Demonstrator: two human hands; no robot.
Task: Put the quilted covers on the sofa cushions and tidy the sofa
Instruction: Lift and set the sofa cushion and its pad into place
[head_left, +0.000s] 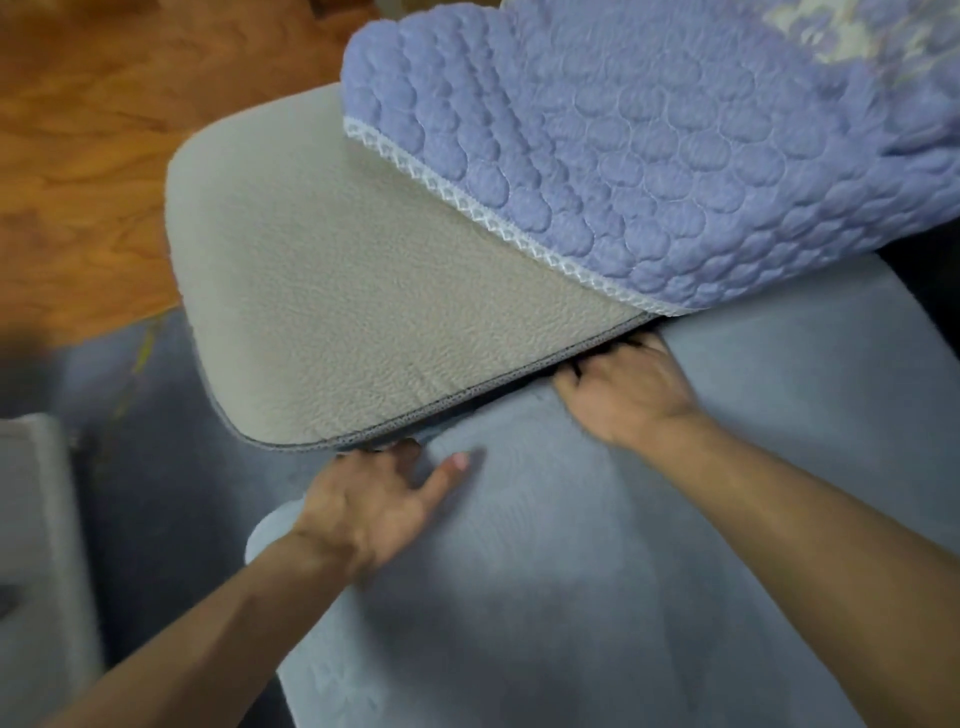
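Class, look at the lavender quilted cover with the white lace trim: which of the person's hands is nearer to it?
Right. The right hand grips the cushion edge just below the quilted cover; the left hand is farther down that edge.

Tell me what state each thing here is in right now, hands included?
Beige cushion: raised at its near edge, partly under the quilt.
Quilted cover: lavender, lace-trimmed, draped over the cushion's far part, not fitted.
Grey-blue seat: bare, below the cushion.
Left hand: at the cushion's near edge, fingers tucked under, thumb out.
Right hand: fingers curled under the cushion's edge.
Wooden floor: bare.
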